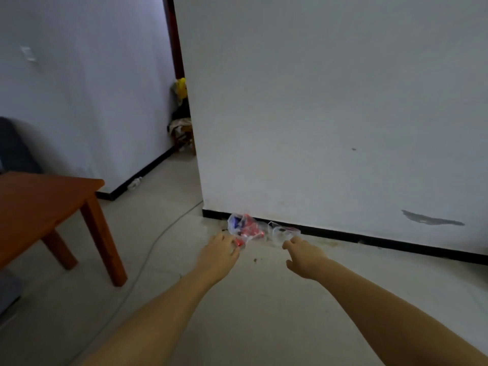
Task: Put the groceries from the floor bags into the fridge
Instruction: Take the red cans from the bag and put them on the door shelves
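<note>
Wall: white, with a black strip along its foot.
Floor: pale; it carries everything here.
Table: brown wood, at the left edge of the floor.
Bags: clear plastic with red and blue packets inside, on the floor against the foot of the wall, near its corner.
My left hand: fingers curled on the near edge of the bags, gripping a red packet.
My right hand: fingers bent loosely, holding nothing, just beside the clear bag.

Head camera looks down toward floor and wall, seemingly crouched.
</note>
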A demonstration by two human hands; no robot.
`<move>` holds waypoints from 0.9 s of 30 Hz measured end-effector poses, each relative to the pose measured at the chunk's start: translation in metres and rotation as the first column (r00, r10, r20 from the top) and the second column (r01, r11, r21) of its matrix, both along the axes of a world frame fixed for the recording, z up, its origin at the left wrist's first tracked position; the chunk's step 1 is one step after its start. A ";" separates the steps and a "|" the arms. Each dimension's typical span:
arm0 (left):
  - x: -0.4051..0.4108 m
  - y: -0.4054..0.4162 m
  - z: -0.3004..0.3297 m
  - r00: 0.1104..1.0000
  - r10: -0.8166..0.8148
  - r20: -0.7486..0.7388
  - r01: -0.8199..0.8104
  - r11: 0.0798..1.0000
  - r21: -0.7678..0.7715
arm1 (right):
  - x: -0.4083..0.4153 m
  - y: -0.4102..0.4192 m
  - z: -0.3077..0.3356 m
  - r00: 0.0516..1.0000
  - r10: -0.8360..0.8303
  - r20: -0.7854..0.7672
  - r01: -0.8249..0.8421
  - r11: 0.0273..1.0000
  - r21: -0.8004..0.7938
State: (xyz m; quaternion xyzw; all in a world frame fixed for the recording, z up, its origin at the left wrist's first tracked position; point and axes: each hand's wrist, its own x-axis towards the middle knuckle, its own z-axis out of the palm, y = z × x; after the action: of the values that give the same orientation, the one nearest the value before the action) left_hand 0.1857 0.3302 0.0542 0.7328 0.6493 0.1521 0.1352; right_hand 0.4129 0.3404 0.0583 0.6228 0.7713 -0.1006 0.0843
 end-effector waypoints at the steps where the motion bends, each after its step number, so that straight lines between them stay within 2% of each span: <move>1: -0.006 0.022 0.000 1.000 0.007 -0.017 -0.007 1.000 0.000 | -0.004 0.026 0.001 1.000 0.011 0.003 -0.011 1.000 -0.005; 9: -0.053 0.176 -0.008 0.995 0.060 -0.074 -0.062 0.998 -0.021 | -0.054 0.194 0.001 0.997 0.071 -0.026 -0.072 0.997 -0.025; 13: -0.072 0.269 -0.020 0.998 0.057 -0.026 -0.058 0.998 -0.013 | -0.079 0.281 -0.008 0.996 0.088 -0.031 -0.088 0.996 -0.014; 21: -0.116 0.462 -0.038 0.994 -0.088 -0.069 0.083 0.993 -0.082 | -0.098 0.440 -0.027 0.994 -0.082 -0.067 0.075 0.993 -0.091; 27: -0.106 0.564 -0.081 0.976 -0.198 -0.093 0.171 0.956 -0.238 | -0.090 0.517 -0.067 0.982 -0.167 -0.085 0.146 0.966 -0.211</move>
State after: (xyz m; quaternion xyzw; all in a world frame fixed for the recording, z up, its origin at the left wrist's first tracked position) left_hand 0.0795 0.8942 -0.0271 0.7773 0.5979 0.0203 0.1946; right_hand 0.3233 0.8569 -0.0090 0.6639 0.7086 -0.2174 0.0999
